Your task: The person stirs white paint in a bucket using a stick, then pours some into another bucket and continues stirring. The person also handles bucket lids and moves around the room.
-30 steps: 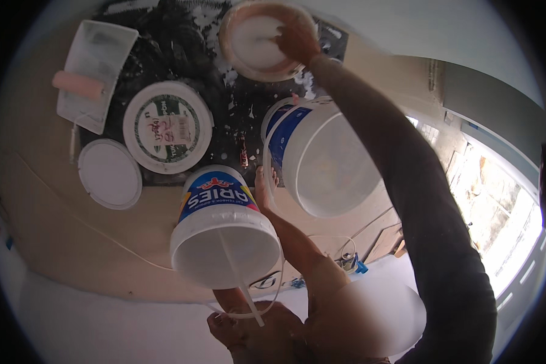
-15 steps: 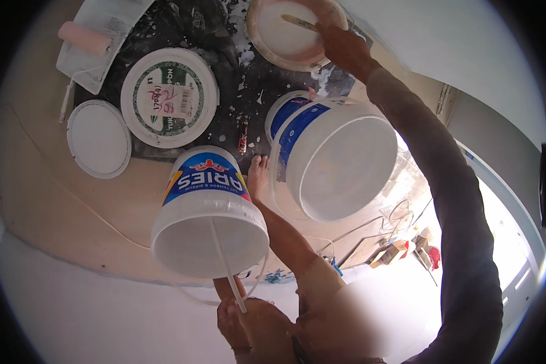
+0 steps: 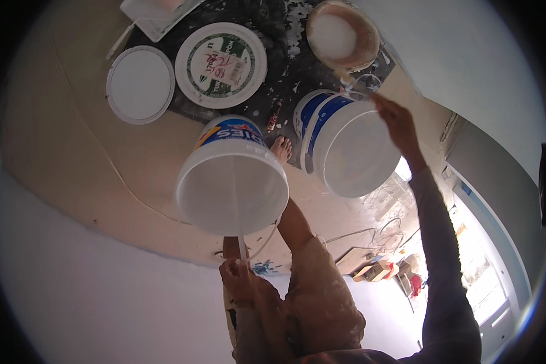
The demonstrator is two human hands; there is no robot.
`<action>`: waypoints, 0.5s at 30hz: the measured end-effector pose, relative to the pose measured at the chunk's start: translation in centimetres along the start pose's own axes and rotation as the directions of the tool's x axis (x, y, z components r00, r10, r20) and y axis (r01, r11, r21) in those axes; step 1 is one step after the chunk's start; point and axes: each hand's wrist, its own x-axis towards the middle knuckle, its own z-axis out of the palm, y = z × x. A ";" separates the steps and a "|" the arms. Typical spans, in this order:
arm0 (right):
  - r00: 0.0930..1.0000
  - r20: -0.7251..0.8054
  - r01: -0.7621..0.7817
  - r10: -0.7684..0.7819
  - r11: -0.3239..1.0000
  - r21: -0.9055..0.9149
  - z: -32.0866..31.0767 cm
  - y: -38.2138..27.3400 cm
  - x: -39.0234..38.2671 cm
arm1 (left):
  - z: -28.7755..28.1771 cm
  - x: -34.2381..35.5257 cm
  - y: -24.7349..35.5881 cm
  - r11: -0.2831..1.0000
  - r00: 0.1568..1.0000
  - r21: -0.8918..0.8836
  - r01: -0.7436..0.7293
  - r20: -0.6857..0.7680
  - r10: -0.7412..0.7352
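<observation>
My right hand (image 3: pixel 396 120) grips a slim wood-coloured tool (image 3: pixel 349 79), blurred by motion, which may be a brush. It is above a white bucket with a blue label (image 3: pixel 355 155), just short of the round tub (image 3: pixel 370 45) of white paint-like liquid. Low in the view, my left hand (image 3: pixel 236 276) is closed around a thin white stick (image 3: pixel 242 246). The stick's far part reaches across the mouth of another white bucket (image 3: pixel 194 167), which has a colourful label. That bucket's wire handle hangs beside my left hand.
A large lidded pail (image 3: pixel 255 60) and a round white lid (image 3: pixel 141 85) are at the far left, below a paint tray (image 3: pixel 155 24). Beneath several of these lies a dark, paint-spattered sheet (image 3: pixel 279 67). A bare foot (image 3: pixel 281 148) stands between the buckets. Cardboard boxes (image 3: pixel 376 270) are at the right.
My right hand has drawn back from above the tub toward me, bringing the wood-coloured tool over the blue-labelled bucket. My left hand still holds the white stick. The view has shifted.
</observation>
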 end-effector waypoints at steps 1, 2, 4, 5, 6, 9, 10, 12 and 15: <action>0.997 0.072 0.015 -0.015 1.000 -0.003 1.1 -2.8 -1.6 | -0.5 -0.1 -0.5 1.000 1.000 -0.023 0.019 0.007 -0.019; 0.989 0.142 0.037 -0.035 0.999 -0.011 2.3 -5.4 -3.0 | -1.1 -0.1 -1.1 0.998 0.999 -0.044 0.036 0.020 -0.035; 0.961 0.218 0.166 -0.168 0.986 0.029 5.4 -10.4 -4.4 | -2.4 0.2 -2.2 0.994 0.998 -0.092 0.055 0.042 -0.052; 0.944 0.269 0.217 -0.191 0.974 -0.070 7.0 -12.6 -4.7 | -3.2 1.0 -3.0 0.992 0.998 -0.117 0.054 0.051 -0.049; 0.917 0.295 0.319 -0.270 0.938 -0.133 8.6 -14.7 -4.7 | -3.9 1.6 -3.7 0.985 0.994 -0.145 0.093 0.074 -0.083; 0.818 0.361 0.558 -0.447 0.768 -0.313 13.4 -19.5 -3.2 | -5.7 3.1 -5.9 0.980 0.993 -0.191 -0.047 0.094 0.066; 0.790 0.406 0.600 -0.458 0.715 -0.360 14.3 -20.5 -2.5 | -6.3 3.8 -6.5 0.980 0.990 -0.186 -0.073 0.103 0.093; 0.773 0.453 0.628 -0.443 0.631 -0.455 15.1 -21.3 -1.6 | -7.5 4.7 -7.9 0.977 0.980 -0.181 -0.115 0.137 0.141; 0.788 0.499 0.594 -0.360 0.657 -0.464 13.4 -19.9 -1.9 | -8.6 5.4 -9.8 0.956 0.982 -0.277 -0.102 0.124 0.141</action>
